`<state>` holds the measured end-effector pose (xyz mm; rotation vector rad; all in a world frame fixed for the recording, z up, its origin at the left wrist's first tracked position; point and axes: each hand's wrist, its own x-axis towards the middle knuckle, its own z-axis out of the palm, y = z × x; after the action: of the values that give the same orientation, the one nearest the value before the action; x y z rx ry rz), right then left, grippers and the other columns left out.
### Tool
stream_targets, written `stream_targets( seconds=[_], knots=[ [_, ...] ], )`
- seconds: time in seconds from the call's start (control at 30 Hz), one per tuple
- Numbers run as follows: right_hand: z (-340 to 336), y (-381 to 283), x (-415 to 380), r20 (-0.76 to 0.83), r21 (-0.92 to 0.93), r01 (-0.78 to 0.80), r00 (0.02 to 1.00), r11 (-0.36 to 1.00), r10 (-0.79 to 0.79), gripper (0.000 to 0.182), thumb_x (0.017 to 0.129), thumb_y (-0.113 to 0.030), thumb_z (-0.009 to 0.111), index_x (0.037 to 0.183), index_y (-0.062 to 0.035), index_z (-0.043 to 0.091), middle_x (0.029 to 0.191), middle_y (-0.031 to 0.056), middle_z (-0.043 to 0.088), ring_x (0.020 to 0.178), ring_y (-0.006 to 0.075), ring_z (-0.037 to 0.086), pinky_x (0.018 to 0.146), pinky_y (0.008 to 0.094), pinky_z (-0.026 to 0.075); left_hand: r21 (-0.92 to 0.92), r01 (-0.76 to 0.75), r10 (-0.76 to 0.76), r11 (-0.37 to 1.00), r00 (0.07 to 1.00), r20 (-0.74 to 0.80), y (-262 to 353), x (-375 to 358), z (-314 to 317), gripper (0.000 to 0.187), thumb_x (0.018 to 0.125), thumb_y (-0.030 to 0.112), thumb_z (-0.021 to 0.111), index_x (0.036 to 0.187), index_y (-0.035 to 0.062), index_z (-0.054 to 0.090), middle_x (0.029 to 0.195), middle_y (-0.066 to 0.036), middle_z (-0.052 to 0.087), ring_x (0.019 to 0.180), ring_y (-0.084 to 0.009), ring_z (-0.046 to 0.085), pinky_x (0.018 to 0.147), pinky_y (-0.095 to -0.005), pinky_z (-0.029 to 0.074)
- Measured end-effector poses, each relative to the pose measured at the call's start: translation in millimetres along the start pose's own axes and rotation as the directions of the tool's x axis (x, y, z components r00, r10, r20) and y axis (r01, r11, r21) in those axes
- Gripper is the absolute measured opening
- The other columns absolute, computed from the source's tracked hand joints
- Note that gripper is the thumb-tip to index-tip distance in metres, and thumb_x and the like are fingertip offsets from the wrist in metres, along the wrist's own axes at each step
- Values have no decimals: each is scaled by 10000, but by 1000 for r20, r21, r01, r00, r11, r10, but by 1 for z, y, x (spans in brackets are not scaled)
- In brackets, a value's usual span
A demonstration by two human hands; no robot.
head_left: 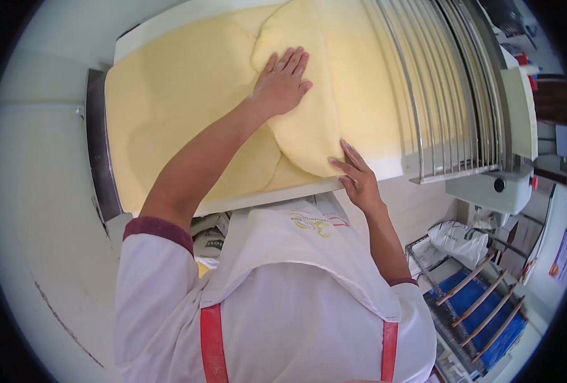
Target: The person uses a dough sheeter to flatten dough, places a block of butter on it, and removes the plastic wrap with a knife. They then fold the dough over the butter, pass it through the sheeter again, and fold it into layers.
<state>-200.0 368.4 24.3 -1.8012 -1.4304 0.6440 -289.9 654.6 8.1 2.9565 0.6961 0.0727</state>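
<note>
A wide sheet of pale yellow dough (181, 108) covers the machine's bed, with a folded dough flap (309, 137) lying over its middle. My left hand (282, 86) rests flat on top of this flap, fingers stretched out and close together. At the flap's near right corner, my right hand (360, 177) touches the dough edge with fingers apart. Its thumb is near the rim of the bed, and I cannot see any dough gripped in it. Faint flour marks show on both hands.
A metal bar guard (433, 96) stands over the dough on the right, beside the white machine housing (497, 188). Below right is a rack with wooden rods (481, 300), a blue sheet (452, 287) and a white sack (459, 241). A pale wall (35, 179) lies left.
</note>
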Motion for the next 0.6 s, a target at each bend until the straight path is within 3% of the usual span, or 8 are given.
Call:
stream_targets(
  seconds=[0.17,0.4,0.5,0.57,0.6],
  knots=[
    [0,4,-9,-55,-34,19,998,999,-21,398,755,47,663,1123,-102,685,1405,171,468,1289,362,454,1087,417,373,-7,16,-16,1000,999,31,31,-25,-3,715,987,484,275,1506,24,98,1580,-140,105,1464,-253,105,1176,-462,82],
    [3,3,-16,-115,-13,42,992,999,-43,403,772,34,665,1145,-119,673,1394,157,483,1254,349,487,1047,388,411,-28,37,-34,999,995,93,36,-23,-5,742,981,486,294,1501,-2,89,1579,-168,76,1468,-275,60,1175,-476,58],
    [2,7,-15,-115,14,62,992,998,-60,423,767,42,653,1157,-123,666,1394,163,483,1264,345,478,1054,385,400,-75,48,-47,996,999,6,81,-24,9,746,980,467,307,1491,-32,90,1575,-189,70,1468,-292,48,1173,-485,44],
    [-1,1,-17,-98,68,28,995,997,-21,463,753,70,630,1173,-123,659,1390,176,486,1285,345,462,1073,388,376,-110,133,-137,985,990,-33,102,-30,17,741,980,443,320,1482,-55,97,1571,-198,83,1466,-302,56,1172,-486,34],
    [-2,0,-21,-138,-27,69,988,997,-72,392,764,28,644,1140,-80,662,1321,176,547,1221,351,516,1010,390,428,-97,146,-151,984,988,-43,104,-28,13,738,980,439,321,1481,-56,98,1571,-198,86,1466,-303,57,1173,-485,32]
  ],
)
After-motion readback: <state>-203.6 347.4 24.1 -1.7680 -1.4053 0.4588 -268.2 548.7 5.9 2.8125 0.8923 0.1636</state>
